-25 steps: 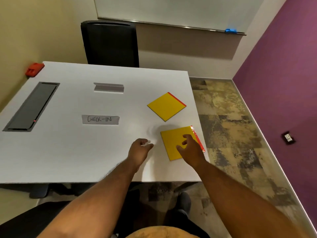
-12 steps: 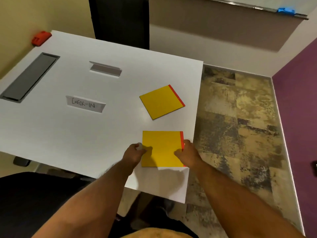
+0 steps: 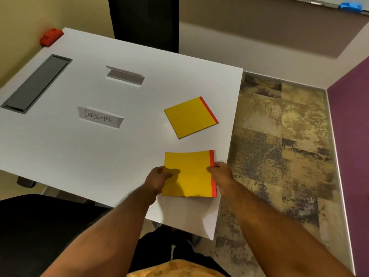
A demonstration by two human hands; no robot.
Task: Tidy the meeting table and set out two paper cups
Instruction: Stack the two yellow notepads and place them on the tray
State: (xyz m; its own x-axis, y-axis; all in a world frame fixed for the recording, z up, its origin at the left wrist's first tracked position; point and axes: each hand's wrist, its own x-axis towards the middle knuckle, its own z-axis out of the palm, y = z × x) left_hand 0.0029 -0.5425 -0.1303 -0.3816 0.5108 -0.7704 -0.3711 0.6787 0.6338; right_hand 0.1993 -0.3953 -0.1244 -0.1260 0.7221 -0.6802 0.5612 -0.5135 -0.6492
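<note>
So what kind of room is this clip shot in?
Most likely a small office meeting room: a white table with a built-in cable hatch, a folded "CHECK-IN" sign, and a whiteboard tray on the wall.

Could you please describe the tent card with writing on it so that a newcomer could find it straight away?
Start at the white table and find the long grey recessed panel on its left side. Just right of the panel's near end stands a small folded card. Unlike the blank folded card farther back, this one reads CHECK-IN in handwritten capitals.
</note>
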